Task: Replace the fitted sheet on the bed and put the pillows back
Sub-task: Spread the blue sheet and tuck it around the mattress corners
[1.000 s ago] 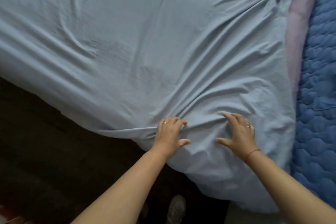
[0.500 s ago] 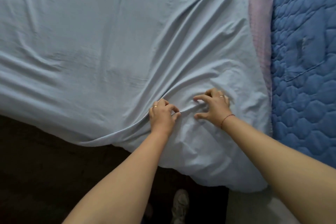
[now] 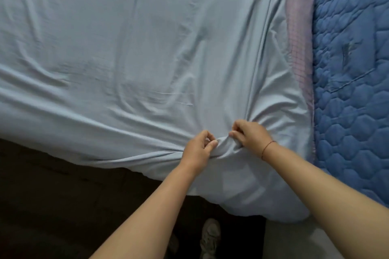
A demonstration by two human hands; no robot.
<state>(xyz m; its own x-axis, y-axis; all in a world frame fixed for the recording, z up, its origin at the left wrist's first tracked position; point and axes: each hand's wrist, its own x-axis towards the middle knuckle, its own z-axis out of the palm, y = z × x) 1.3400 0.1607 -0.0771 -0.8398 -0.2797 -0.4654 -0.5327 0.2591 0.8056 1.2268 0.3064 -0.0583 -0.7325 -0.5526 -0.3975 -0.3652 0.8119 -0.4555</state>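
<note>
Dim room, dark floor (image 3: 63, 195) along the near side of the bed (image 3: 357, 174), viewed from above. Pale blue sheet (image 3: 147, 59) lies spread over most of the bed, from the left edge to near the right side. There a pink checked strip (image 3: 299, 27) shows beside it, then the quilted blue cover (image 3: 347, 48), bare to the right edge. Sheet is creased; long folds run from the far right down to the hands at the near edge. Left hand (image 3: 196, 149): fingers (image 3: 207, 135) curled, thumb against them, pinching a raised ridge of sheet. Right hand (image 3: 250, 134), just beside it: fingers (image 3: 235, 130) curled into the same bunch, gripping it from the other side. The ridge stands up between the two hands, which are close but apart. A taut fold runs left from the left hand along the near edge. Below the hands the sheet hangs loose over the near edge in a rounded flap. Thin red cord (image 3: 266, 149) on the right wrist. One shoe (image 3: 210, 235) on the floor between the forearms.
</note>
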